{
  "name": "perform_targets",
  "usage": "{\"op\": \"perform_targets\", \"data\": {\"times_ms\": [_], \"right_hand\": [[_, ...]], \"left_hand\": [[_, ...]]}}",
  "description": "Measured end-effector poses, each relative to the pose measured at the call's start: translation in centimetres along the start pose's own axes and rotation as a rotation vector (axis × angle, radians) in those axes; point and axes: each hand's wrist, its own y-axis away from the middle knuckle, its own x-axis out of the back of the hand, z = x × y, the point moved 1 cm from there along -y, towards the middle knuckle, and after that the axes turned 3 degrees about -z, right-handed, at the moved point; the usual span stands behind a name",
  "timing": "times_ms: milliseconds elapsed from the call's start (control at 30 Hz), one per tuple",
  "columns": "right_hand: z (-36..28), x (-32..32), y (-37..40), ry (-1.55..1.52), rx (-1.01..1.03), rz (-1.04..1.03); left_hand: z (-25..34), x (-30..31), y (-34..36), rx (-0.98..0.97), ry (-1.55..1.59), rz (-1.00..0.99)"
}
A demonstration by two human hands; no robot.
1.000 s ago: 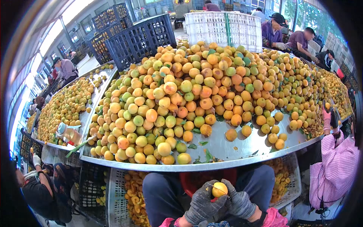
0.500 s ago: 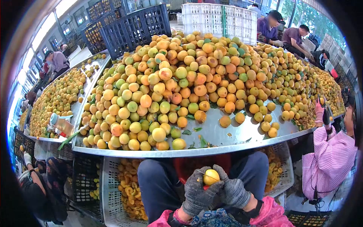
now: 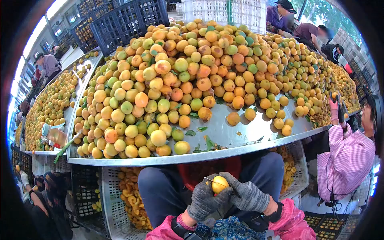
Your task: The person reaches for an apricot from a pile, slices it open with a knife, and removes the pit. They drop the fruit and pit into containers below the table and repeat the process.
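Observation:
Both my hands wear grey knitted gloves and meet above my lap. My left hand [image 3: 206, 200] is closed around a yellow apricot [image 3: 220, 185]. My right hand [image 3: 250, 196] is closed at the fruit's right side, its thumb and fingers against it. A thin knife blade [image 3: 207, 179] lies across the apricot, its end sticking out to the upper left; it runs toward my right hand, and the handle is hidden. Behind my hands, between my knees, is a red basin [image 3: 232, 167], partly covered.
A large heap of apricots [image 3: 172, 80] covers much of the metal table [image 3: 224, 130]. White crates [image 3: 106, 200] of cut fruit flank my legs. Black crates [image 3: 128, 28] stand behind the heap. A person in pink checks [image 3: 346, 160] sits at right; others work farther off.
The camera view has shifted, so the table sits higher and further left. The apricot has turned slightly between my hands, and more of the blade shows at its upper left.

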Motion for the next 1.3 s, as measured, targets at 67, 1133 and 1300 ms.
{"op": "perform_targets", "data": {"times_ms": [67,1133,1300], "right_hand": [[0.3,0.5,-0.5,0.026,0.004,-0.024],[-2.3,1.0,-0.1,-0.371,0.018,0.107],[-3.2,3.0,-2.0,-1.156,0.093,0.538]], "left_hand": [[-0.2,0.0,-0.5,0.031,0.059,-0.015],[-2.4,-1.0,2.2,0.714,1.358,0.043],[-2.4,-2.8,3.0,0.611,1.447,-0.375]]}}
